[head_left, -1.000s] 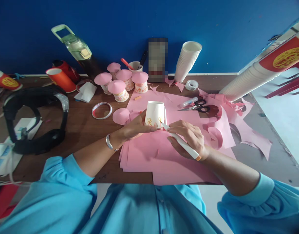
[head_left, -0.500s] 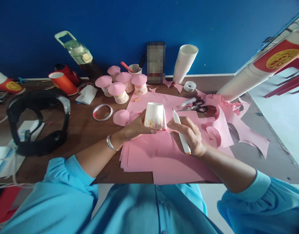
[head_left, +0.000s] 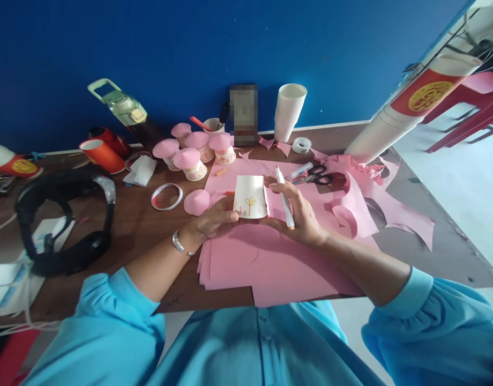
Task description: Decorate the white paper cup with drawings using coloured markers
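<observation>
A white paper cup (head_left: 249,193), upside down with yellow flowers and orange strokes near its rim, is held over the pink paper (head_left: 246,262). My left hand (head_left: 216,219) is closed around its lower left side. My right hand (head_left: 300,214) grips a white marker (head_left: 285,198) between its fingers, tip pointing up, while its fingertips reach the cup's right side. Another slim white marker (head_left: 267,206) shows just right of the cup, partly hidden. A pink paper cone (head_left: 197,202) lies left of my left hand.
Several decorated cups with pink cone roofs (head_left: 187,158) stand at the back left. Scissors (head_left: 316,177), a tape roll (head_left: 301,145) and paper scraps (head_left: 351,209) lie to the right. A cup stack (head_left: 290,112) stands by the wall. A black headset-like strap (head_left: 64,214) sits far left.
My right hand has moved left to the cup, its fingertips now at the side, still with the marker. The cup has turned, showing a different flower. The camera view has shifted slightly.
</observation>
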A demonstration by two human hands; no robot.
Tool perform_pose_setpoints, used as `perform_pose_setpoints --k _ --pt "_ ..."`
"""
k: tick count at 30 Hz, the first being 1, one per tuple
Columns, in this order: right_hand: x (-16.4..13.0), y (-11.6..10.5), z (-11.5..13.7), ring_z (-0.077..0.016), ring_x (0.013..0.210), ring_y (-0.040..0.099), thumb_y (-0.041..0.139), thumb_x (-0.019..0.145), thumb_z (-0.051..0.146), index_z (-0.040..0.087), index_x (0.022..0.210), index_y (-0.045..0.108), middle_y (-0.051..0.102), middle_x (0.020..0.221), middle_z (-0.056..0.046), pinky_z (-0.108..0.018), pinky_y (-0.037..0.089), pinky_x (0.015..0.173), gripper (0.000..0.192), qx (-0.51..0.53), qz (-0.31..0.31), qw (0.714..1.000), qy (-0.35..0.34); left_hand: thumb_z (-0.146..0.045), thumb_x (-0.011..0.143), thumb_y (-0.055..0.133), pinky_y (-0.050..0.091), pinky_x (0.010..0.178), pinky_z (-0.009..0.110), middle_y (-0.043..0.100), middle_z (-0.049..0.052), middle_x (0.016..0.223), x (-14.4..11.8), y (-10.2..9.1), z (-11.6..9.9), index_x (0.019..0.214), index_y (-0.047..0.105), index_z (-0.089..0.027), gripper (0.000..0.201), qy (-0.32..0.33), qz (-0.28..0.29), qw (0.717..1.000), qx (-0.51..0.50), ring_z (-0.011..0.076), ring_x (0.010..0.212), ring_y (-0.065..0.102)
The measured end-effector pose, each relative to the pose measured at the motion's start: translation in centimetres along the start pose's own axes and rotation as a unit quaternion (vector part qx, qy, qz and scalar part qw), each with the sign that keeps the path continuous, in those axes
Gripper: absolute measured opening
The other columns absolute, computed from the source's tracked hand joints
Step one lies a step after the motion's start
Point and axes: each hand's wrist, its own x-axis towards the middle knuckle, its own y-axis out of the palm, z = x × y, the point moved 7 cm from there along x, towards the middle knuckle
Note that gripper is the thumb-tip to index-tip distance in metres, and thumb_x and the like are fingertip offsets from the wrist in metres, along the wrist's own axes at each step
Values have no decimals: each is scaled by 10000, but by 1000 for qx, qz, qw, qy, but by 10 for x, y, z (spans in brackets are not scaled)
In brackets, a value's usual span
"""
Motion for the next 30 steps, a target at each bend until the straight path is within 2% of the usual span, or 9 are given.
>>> perform_pose_setpoints --k 3,7,11,15,19,26,30 --pt "-2 2 -5 -342 1486 567 817 934 501 331 1484 411 588 1548 -156 -566 533 1189 704 33 2 999 16 -555 779 879 576 1074 599 814 176 1201 -1 6 -2 1152 795 -200 522 -12 36 999 -1 419 1269 726" --pt "-2 6 -9 -352 1504 545 819 925 517 311 1496 374 532 1594 -190 -574 514 1199 752 56 36 997 25 -552 798 863 554 1091 621 791 199 1270 -2 13 -3 1237 772 -198 572 -25 68 997 1 438 1296 708" --pt "1 1 -5 -359 1423 600 805 939 462 296 1474 408 586 1527 -193 -569 548 1136 687 1 21 1000 -5 -558 811 848 532 1125 589 774 180 1309 -1 9 -4 1331 729 -219 632 1 31 999 14 414 1349 672" --pt "4 0 3 -362 1316 656 765 967 436 284 1498 409 629 1471 -191 -563 588 1039 657 -69 22 996 -52 -477 795 883 534 1117 516 777 137 1304 1 0 -4 1367 700 -240 646 23 -21 998 56 375 1343 669" --pt "5 2 3 -355 1264 673 737 984 464 277 1534 395 646 1441 -180 -550 596 1015 674 -96 40 993 -52 -469 772 907 538 1094 502 764 146 1330 0 -2 0 1371 691 -219 683 8 -19 996 84 381 1335 663" --pt "3 4 -1 -352 1219 680 773 954 468 288 1527 428 694 1347 -145 -547 599 1011 693 -84 33 995 -48 -417 780 910 537 1081 491 741 154 1355 -1 2 -2 1436 623 -228 740 -10 -25 994 110 372 1324 665" --pt "1 6 -3 -358 1285 673 762 957 414 301 1510 438 654 1446 -153 -565 604 1047 651 -78 42 996 -28 -429 777 908 577 982 448 718 141 1351 0 5 -7 1404 617 -240 717 2 -44 989 141 336 1233 693"
